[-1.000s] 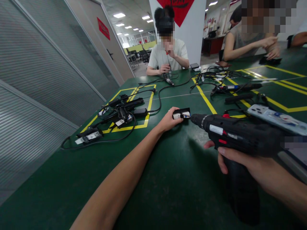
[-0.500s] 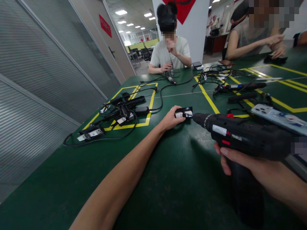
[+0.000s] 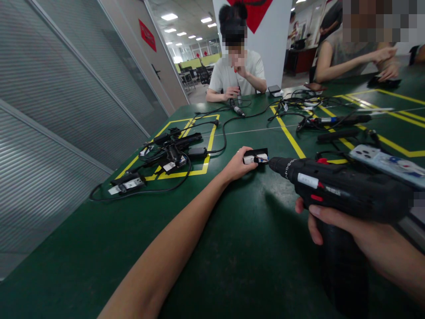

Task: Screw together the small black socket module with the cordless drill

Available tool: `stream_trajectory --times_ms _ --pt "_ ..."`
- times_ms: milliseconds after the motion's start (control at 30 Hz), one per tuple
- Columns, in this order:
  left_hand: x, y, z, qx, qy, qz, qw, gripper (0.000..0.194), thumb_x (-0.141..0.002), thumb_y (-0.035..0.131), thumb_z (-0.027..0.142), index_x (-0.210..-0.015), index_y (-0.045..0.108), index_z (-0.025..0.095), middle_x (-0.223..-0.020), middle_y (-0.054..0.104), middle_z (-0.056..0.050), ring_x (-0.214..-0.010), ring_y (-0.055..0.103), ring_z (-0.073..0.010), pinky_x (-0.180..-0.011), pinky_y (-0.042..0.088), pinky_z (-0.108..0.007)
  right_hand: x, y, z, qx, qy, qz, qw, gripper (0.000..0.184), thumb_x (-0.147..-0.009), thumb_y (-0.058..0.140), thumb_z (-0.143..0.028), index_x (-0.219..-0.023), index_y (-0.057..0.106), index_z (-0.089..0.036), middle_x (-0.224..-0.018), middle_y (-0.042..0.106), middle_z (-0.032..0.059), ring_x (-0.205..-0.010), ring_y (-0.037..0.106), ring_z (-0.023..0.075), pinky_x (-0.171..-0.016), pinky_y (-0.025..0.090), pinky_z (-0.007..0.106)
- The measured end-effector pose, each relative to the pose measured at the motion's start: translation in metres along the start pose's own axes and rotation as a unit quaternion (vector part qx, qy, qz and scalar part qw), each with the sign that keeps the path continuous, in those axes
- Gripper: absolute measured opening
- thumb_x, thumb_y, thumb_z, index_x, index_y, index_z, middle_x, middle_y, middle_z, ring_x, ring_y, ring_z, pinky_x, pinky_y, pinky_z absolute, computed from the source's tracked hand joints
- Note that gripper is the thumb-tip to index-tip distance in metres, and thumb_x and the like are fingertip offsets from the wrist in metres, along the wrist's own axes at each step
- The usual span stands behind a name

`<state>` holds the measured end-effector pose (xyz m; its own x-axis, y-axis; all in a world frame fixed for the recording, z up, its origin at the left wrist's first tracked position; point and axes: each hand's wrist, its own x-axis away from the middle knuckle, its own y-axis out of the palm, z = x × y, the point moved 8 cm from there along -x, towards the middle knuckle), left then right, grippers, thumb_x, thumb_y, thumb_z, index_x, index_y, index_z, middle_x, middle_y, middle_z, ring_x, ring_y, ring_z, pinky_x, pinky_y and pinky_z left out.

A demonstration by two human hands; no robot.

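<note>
My left hand (image 3: 239, 164) is closed on the left end of a small black casing (image 3: 260, 152) with a white part and thin wires inside, which rests on the green table (image 3: 212, 248). In my right hand (image 3: 335, 221) is a black cordless drill (image 3: 348, 186) with red buttons, gripped by its handle. Its chuck (image 3: 280, 167) points left, and the tip is at the casing's right end. Whether the bit touches the casing is too small to tell.
Black devices with cables (image 3: 175, 150) lie inside yellow tape at the left. A phone in a patterned case (image 3: 385, 161) lies behind the drill. Cables and a black tool (image 3: 345, 120) spread over the right back. Two people sit across the table, one holding a screwdriver-like tool.
The view has shifted very slightly. Both hands keep their grips, and the drill tip stays at the casing's right end.
</note>
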<state>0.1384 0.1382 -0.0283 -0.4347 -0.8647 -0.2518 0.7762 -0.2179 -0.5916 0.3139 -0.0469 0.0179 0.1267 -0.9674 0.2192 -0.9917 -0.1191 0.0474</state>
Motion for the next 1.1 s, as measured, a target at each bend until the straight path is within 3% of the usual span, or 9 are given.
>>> stream_trajectory --times_ms 233,333,733,1100 --pt "0.001 0.0011 -0.0001 -0.005 -0.001 -0.001 1.0 0.048 -0.076 0.063 0.039 -0.117 0.049 0.018 -0.109 0.056 -0.007 -0.094 0.055 -0.018 -0.084 0.045 -0.032 -0.0014 -0.0013 -0.0001 0.016 -0.015 0.005 1.0 0.047 -0.077 0.068 -0.032 -0.12 0.051 -0.032 -0.082 0.069 -0.0026 -0.04 0.062 0.015 -0.043 0.049 0.031" --pt "0.0003 0.0022 -0.0005 0.003 0.005 -0.003 1.0 0.051 -0.075 0.065 0.043 -0.117 0.049 0.018 -0.108 0.057 -0.007 -0.092 0.056 -0.0177 -0.081 0.046 -0.031 -0.002 -0.001 0.0017 0.016 -0.012 -0.001 1.0 0.043 -0.077 0.067 -0.033 -0.118 0.052 -0.03 -0.082 0.07 -0.0014 -0.04 0.062 0.0146 -0.043 0.05 0.031" --pt "-0.0001 0.0016 -0.0011 0.008 0.001 -0.008 1.0 0.053 -0.071 0.068 0.033 -0.117 0.047 0.017 -0.107 0.056 -0.007 -0.093 0.055 -0.0177 -0.083 0.046 -0.031 -0.002 -0.0015 -0.0008 0.015 -0.018 0.015 1.0 0.059 -0.074 0.069 -0.032 -0.128 0.045 -0.033 -0.08 0.069 -0.0024 -0.039 0.062 0.0165 -0.04 0.051 0.031" --pt "-0.0013 0.0019 -0.0009 0.036 0.012 -0.022 0.999 0.051 -0.071 0.068 0.033 -0.116 0.048 0.017 -0.103 0.057 -0.005 -0.089 0.055 -0.0162 -0.08 0.046 -0.029 -0.0018 -0.0024 0.001 0.033 -0.023 0.001 0.999 0.047 -0.075 0.068 -0.035 -0.119 0.051 -0.031 -0.08 0.07 -0.0015 -0.038 0.062 0.0159 -0.043 0.049 0.031"
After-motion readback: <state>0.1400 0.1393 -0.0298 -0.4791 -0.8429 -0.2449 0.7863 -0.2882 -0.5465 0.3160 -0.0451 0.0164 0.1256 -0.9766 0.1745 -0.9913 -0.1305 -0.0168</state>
